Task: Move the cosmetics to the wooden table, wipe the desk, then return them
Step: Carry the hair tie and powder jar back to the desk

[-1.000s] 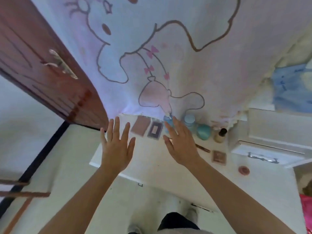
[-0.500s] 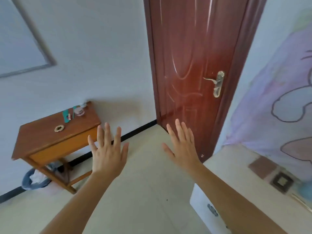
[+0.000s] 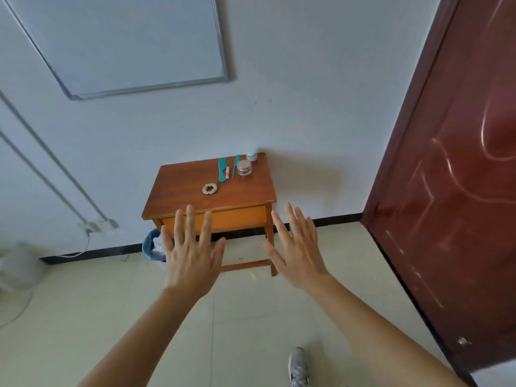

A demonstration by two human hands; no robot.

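Note:
A small wooden table (image 3: 181,191) stands against the white wall ahead. On its far right part lie a teal comb (image 3: 222,169), a second thin teal comb (image 3: 236,161), a small pink stick (image 3: 227,171), a clear jar with a pink base (image 3: 244,167) and a small white jar (image 3: 251,156). A beige hair tie (image 3: 210,189) lies near the middle. My left hand (image 3: 190,254) and my right hand (image 3: 297,248) are held out in the air in front of the table, fingers spread, holding nothing.
A dark red door (image 3: 458,191) fills the right side. Under the table's left end sits a blue bin (image 3: 152,248) with white waste. A whiteboard (image 3: 125,43) hangs on the wall, and a white appliance (image 3: 19,265) stands at the far left. My shoe (image 3: 299,365) shows below.
The view has swung left from the white desk with the cosmetics, past the door, to face the wooden table. Both hands stay spread and hold nothing throughout.

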